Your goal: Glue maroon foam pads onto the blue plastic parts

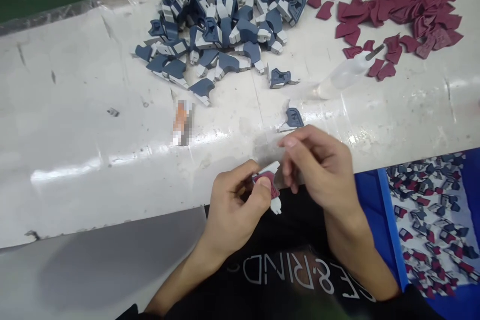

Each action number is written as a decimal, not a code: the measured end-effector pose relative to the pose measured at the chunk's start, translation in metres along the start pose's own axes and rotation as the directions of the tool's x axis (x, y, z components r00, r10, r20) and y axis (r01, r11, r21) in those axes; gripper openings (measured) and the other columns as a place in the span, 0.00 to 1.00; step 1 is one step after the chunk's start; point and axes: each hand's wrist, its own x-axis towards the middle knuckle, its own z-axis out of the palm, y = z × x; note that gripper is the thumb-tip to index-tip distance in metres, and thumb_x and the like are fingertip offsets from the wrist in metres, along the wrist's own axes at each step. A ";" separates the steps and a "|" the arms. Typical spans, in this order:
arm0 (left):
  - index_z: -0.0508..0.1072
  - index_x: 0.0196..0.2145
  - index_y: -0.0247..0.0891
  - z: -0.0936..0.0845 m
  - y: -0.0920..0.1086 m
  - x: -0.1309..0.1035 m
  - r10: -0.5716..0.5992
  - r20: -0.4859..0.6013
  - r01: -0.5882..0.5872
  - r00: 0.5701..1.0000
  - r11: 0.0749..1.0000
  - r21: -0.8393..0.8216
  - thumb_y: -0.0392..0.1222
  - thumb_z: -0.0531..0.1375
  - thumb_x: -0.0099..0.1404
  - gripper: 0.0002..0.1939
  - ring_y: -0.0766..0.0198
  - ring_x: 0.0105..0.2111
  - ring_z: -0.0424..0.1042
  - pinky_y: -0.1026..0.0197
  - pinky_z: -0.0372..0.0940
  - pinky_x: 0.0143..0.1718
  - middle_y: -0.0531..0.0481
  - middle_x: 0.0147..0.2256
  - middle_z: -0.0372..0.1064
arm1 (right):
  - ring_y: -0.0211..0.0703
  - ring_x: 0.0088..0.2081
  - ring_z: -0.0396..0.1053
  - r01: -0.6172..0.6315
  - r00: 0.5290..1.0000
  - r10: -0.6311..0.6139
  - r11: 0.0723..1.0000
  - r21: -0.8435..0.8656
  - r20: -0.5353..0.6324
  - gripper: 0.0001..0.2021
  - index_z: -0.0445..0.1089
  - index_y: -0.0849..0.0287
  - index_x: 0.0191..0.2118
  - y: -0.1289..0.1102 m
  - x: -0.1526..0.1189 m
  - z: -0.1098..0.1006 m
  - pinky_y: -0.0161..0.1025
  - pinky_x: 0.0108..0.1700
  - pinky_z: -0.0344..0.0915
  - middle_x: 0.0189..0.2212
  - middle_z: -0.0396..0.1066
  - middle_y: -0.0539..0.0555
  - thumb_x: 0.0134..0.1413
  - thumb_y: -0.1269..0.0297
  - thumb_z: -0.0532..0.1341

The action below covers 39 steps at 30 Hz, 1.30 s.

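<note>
- The white bench (93, 110) carried 2 heaps: blue-and-white parts (226, 30) and red pieces (393, 10).
- A blue bin (392, 225) of mixed parts (447, 237) sat at the right.
- The right hand (318, 165) hung apart, loosely curled; whether it held anything I could not tell.
- The left hand (238, 202) was clamped on a red-faced part (272, 178) near the bench's front edge.

White letters (296, 270) on the black shirt (277, 302) partly read "E&RIND", the rest being unclear.

Maroon-white part (272, 180), navy-white pile (226, 30), maroon pieces (393, 7)
</note>
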 end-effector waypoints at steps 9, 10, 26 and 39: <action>0.65 0.27 0.40 0.001 -0.006 0.001 -0.011 -0.002 0.011 1.000 0.999 -0.052 0.47 0.60 0.76 0.19 0.76 0.18 0.49 0.65 0.48 0.20 0.61 0.21 0.50 | 0.37 0.19 0.68 0.108 0.966 -0.097 0.994 0.033 -0.240 0.09 0.77 0.53 0.38 -0.012 0.000 -0.012 0.34 0.16 0.66 0.22 0.71 0.46 0.73 0.60 0.65; 0.66 0.27 0.40 0.002 -0.007 0.001 -0.005 -0.003 0.005 1.000 0.999 -0.050 0.48 0.60 0.77 0.19 0.76 0.18 0.49 0.65 0.48 0.21 0.61 0.21 0.50 | 0.36 0.19 0.69 0.109 0.972 -0.098 0.993 0.040 -0.215 0.10 0.76 0.54 0.37 -0.012 -0.002 -0.010 0.33 0.17 0.66 0.23 0.71 0.46 0.74 0.60 0.65; 0.70 0.29 0.41 0.003 -0.007 0.004 0.108 0.003 -0.108 0.994 0.993 0.052 0.46 0.60 0.75 0.15 0.71 0.23 0.58 0.63 0.55 0.23 0.58 0.23 0.60 | 0.36 0.23 0.70 -0.049 0.999 0.048 0.993 0.105 0.018 0.08 0.75 0.53 0.46 -0.006 -0.010 0.007 0.33 0.23 0.71 0.24 0.71 0.42 0.66 0.62 0.73; 0.69 0.28 0.41 0.001 -0.010 0.002 0.008 -0.019 -0.010 1.000 0.993 -0.117 0.42 0.59 0.75 0.15 0.74 0.17 0.48 0.64 0.52 0.18 0.61 0.21 0.53 | 0.39 0.33 0.77 0.025 0.994 -0.039 0.991 0.130 0.106 0.06 0.72 0.54 0.53 -0.004 -0.010 0.002 0.38 0.35 0.78 0.32 0.75 0.47 0.75 0.67 0.63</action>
